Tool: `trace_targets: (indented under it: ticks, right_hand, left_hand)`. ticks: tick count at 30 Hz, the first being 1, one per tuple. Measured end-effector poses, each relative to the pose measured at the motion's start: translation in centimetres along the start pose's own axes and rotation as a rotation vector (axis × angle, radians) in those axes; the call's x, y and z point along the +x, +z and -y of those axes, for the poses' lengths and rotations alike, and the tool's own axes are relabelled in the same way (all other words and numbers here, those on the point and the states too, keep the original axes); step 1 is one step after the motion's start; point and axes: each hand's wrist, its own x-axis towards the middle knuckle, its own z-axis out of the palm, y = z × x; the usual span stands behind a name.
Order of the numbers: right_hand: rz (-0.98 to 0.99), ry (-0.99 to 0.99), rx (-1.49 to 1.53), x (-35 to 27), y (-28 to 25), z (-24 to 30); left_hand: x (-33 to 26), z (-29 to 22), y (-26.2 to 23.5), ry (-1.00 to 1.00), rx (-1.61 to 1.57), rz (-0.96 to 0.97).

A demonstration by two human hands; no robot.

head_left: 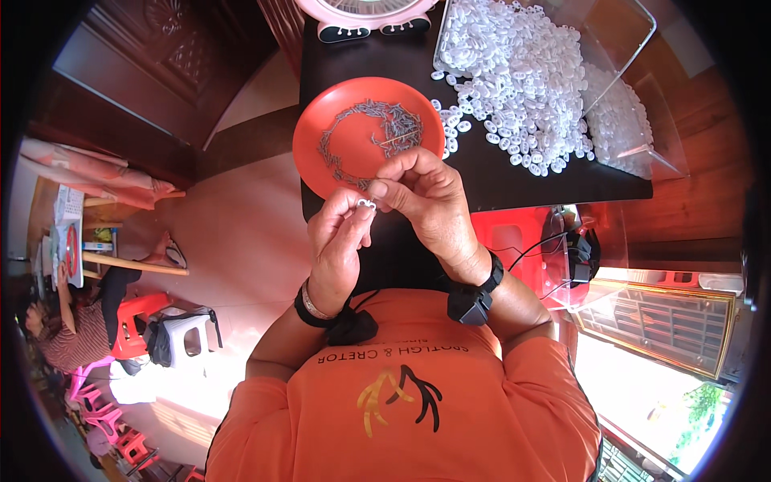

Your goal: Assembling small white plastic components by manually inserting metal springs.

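Between the thumb and fingers of my left hand (337, 245) is a small white oval plastic piece (367, 204) with holes in it. My right hand (430, 197) comes in close from the right, thumb and index finger pinched together just above that piece. Whatever lies in this pinch is too small to make out. Beyond both hands, an orange-red plate (313, 165) carries many small grey screws (397, 124), spread in a ring and heaped toward its right side. A big pile of similar white oval pieces (530, 80) lies to the right of the plate.
The pile spills from a clear plastic bin (618, 80) onto the black table (482, 177). A pink fan base (369, 20) stands at the far edge. Under the table's right side is a red stool (506, 233). Another person (76, 329) sits at far left.
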Motion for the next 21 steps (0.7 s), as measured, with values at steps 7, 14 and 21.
trace_targets:
  ticks: [7,14,21]
  right_hand:
    - [-0.02,-0.003,-0.014,-0.3,0.2,-0.4]
    - [-0.06,-0.087,-0.121,-1.1,0.7,-1.0]
    - [-0.057,-0.121,-0.176,-1.2,0.6,-1.8]
  left_hand:
    - [-0.2,0.0,0.0,-0.032,0.02,-0.004]
    - [-0.5,0.2,-0.2,-0.014,0.079,0.006]
    - [-0.7,0.4,-0.3,-0.009,0.132,0.007]
